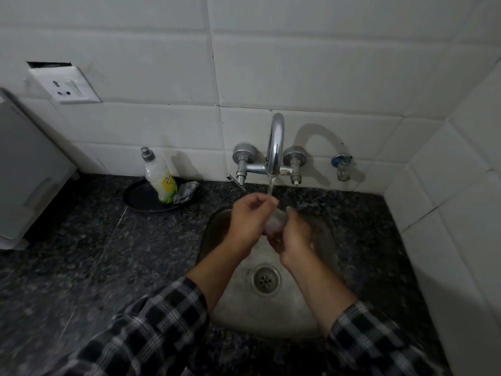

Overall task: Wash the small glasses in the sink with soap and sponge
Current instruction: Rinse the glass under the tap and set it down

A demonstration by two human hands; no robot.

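Over the steel sink (273,318) both my hands meet under the running water from the chrome tap (275,147). A small clear glass (275,222) sits between them, blurred and wet. My right hand (294,240) grips it from the right and below. My left hand (250,221) has its fingers curled at the glass's upper end, right where the stream lands. A soap bottle (160,179) with a yellow label and a grey sponge (185,191) lie on a black plate (141,200) at the sink's left.
Dark speckled granite counter (81,267) surrounds the sink. A white appliance (24,172) stands at the far left below a wall socket (66,86). A small blue-handled valve (341,165) juts from the tiled wall right of the tap.
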